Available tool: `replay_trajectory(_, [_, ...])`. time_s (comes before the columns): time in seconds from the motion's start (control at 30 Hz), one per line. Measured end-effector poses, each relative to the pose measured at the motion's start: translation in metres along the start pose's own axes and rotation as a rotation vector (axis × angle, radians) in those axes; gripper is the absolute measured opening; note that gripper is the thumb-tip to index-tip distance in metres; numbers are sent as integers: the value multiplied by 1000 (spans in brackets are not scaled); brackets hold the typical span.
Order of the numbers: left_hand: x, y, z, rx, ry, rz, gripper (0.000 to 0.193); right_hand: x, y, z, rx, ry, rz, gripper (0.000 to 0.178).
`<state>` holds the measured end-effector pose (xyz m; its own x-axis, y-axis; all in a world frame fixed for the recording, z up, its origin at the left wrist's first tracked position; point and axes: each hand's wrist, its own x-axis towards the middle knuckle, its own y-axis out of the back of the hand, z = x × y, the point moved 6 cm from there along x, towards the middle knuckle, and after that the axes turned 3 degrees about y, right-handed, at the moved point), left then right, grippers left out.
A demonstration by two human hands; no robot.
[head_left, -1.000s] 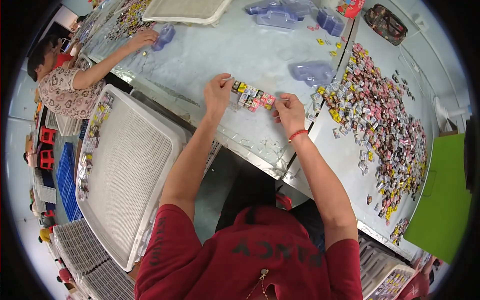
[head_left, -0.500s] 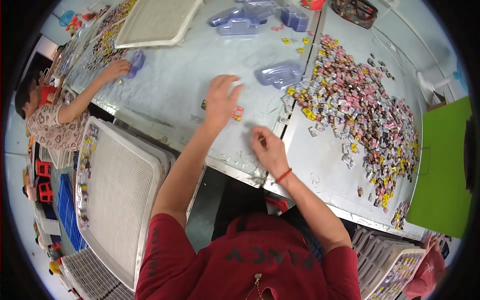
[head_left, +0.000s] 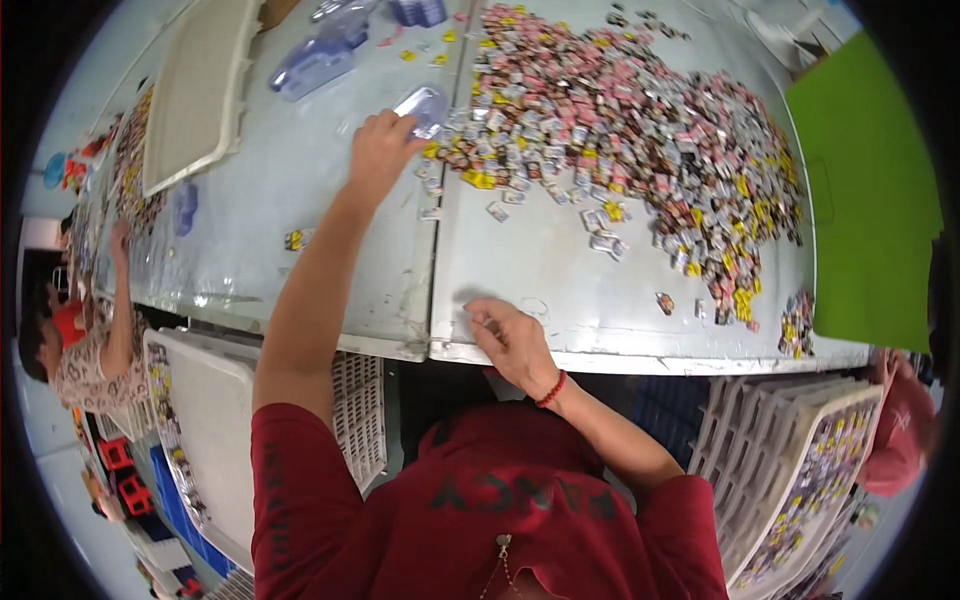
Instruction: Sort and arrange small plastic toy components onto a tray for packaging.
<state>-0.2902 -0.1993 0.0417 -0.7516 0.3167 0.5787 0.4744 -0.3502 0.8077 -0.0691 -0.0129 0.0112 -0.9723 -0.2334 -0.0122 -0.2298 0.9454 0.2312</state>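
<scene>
My left hand [head_left: 382,152] reaches out over the table, its fingers closed on the near left end of a clear bluish plastic tray [head_left: 424,108]. That tray lies just left of a wide heap of small printed pieces [head_left: 600,110] in pink, yellow, dark and white. My right hand [head_left: 515,345], with a red cord at the wrist, hovers by the table's front edge. Its fingers are loosely bent and apart, with nothing visible in them. Beside my left forearm lie a few small yellow and dark pieces [head_left: 297,239].
More clear plastic trays [head_left: 318,62] lie at the back, and a large white tray [head_left: 190,100] at far left. A seam [head_left: 436,270] splits the table. Racks of trays [head_left: 790,480] stand below right. A co-worker [head_left: 95,350] works at left; a green panel [head_left: 860,190] stands right.
The view has swung right. My left hand has moved from the small pieces on the table to the clear plastic tray and closed on it. My right hand has drawn back toward the front edge.
</scene>
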Motion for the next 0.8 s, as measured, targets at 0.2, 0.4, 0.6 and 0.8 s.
replay_trajectory(0.2, [4,-2,-10,-106,57,-83,13,-11,11,18,33,-40,16,21])
replay_trajectory(0.4, [17,37,43,20,-7,-12,13,-20,26,6,10,105,109,20])
replay_trajectory(0.6, [-78,43,222,-197,-441,-109,12,-40,107,44,-75,-29,499,16])
replay_trajectory(0.8, [-104,34,253,-516,-242,-172,25,-61,163,52,-86,-112,635,18])
